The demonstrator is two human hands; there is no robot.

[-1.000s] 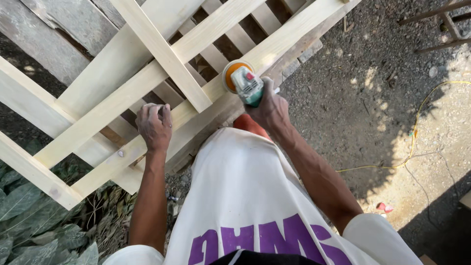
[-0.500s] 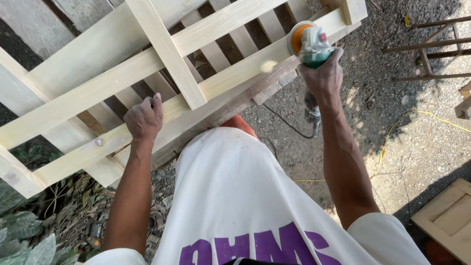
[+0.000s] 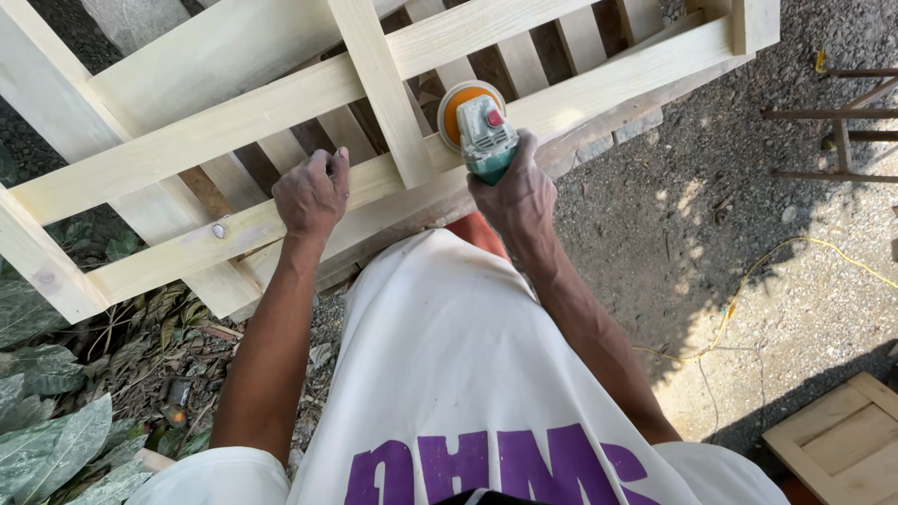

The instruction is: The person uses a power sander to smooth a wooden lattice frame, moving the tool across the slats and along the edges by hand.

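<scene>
Here, right hand [image 3: 519,196] clamped on grinder [image 3: 482,136], left hand [image 3: 311,194] clasping frame rail [image 3: 234,229] edge.

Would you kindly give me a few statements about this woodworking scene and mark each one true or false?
1. The right hand holds a green power sander against the wooden frame. True.
2. The sander's disc is blue. False: it is orange.
3. The left hand rests flat on the gravel. False: its grip is on the frame's near rail.
4. A yellow cord lies on the ground to the right. True.
5. Large green leaves lie at the lower left. True.
6. The frame is painted red. False: it is pale bare wood.
</scene>
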